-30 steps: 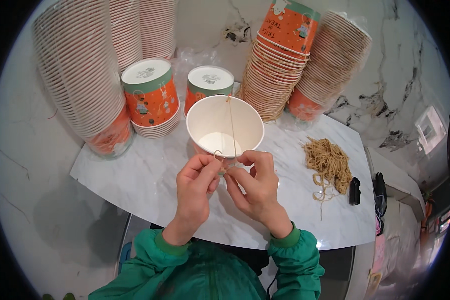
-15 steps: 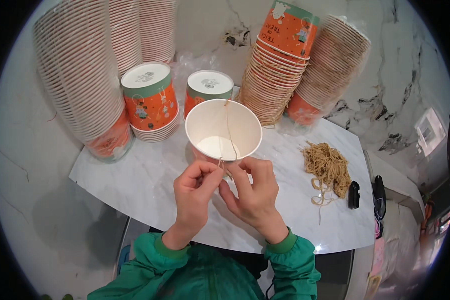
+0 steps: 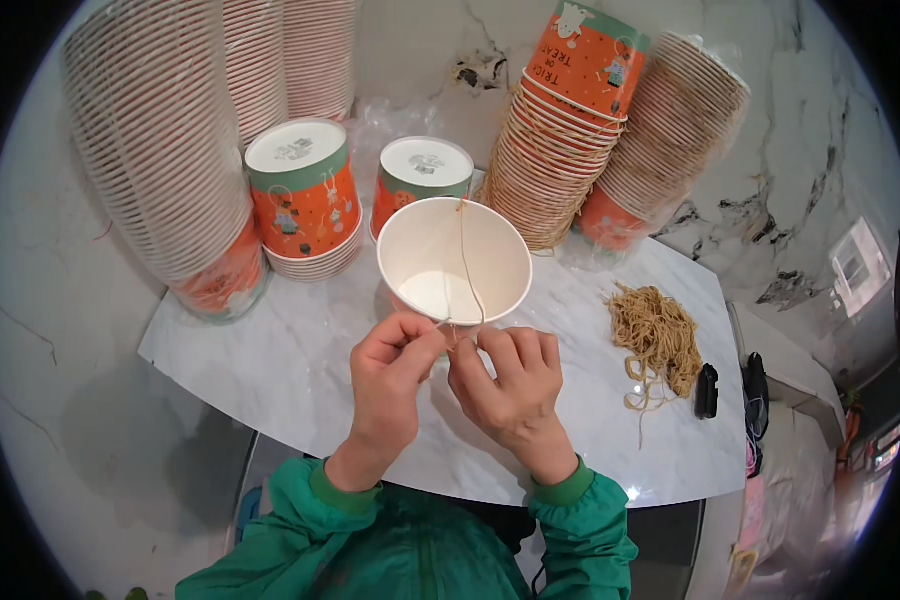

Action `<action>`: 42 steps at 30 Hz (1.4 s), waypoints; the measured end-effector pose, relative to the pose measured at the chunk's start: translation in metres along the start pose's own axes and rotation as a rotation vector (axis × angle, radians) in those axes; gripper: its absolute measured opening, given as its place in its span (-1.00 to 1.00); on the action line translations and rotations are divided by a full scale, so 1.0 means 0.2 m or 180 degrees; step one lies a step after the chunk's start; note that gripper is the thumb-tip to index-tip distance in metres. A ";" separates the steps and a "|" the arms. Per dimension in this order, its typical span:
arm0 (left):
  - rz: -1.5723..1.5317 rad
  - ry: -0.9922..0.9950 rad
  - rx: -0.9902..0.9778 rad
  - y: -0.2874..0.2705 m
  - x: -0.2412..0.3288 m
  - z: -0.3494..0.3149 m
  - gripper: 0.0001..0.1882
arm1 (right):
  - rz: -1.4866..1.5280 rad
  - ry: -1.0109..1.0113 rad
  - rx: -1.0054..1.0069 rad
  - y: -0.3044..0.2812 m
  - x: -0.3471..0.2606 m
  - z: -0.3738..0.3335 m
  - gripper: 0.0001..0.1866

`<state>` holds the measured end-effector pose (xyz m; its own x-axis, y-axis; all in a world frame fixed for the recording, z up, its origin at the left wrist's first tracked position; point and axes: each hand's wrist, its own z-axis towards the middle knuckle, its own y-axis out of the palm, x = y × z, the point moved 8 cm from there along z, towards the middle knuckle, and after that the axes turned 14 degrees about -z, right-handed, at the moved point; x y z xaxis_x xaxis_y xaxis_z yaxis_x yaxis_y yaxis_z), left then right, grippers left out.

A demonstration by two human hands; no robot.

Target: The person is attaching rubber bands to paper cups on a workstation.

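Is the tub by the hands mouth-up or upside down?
Mouth-up: the tub shows its open rim and inner floor from above.

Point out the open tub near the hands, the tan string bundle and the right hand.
Open tub (image 3: 408, 257): head view, on its white inner wall.
Tan string bundle (image 3: 658, 332): head view, mid-pile.
Right hand (image 3: 513, 396): head view, back of the hand.

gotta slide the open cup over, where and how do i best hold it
Probably the left rim, coming from the person's left: the cup sits mouth up, rim bare there, while string crosses to the near edge, where the left hand and right hand work.
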<state>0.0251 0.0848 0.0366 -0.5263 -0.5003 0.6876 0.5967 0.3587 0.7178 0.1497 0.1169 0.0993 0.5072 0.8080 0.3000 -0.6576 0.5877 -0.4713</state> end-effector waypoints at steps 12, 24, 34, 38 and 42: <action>-0.0094 -0.0191 -0.0178 -0.02 0.00 0.03 -0.92 | 0.0456 0.0407 -0.0448 0.04 0.05 -0.04 -0.67; 0.0243 -0.0241 -0.0125 -0.04 0.00 -0.01 -0.91 | 0.1041 0.0988 -0.0877 0.05 0.05 -0.07 -0.69; 0.0134 -0.0381 -0.0308 -0.07 -0.05 -0.02 -0.94 | 0.1279 0.1252 -0.0972 0.09 0.04 -0.08 -0.83; 0.0118 -0.0511 -0.0304 -0.09 -0.07 -0.03 -0.94 | 0.1997 0.1708 -0.1110 0.14 0.06 -0.14 -0.80; 0.0112 -0.0602 -0.0327 -0.10 -0.07 -0.04 -0.93 | 0.2732 0.2093 -0.1186 0.20 0.04 -0.20 -0.79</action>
<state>0.0258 0.0789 0.0112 -0.6024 -0.3288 0.7273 0.6703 0.2863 0.6846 0.1497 0.1454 0.0506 0.2360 0.6942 -0.6800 -0.7774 -0.2850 -0.5608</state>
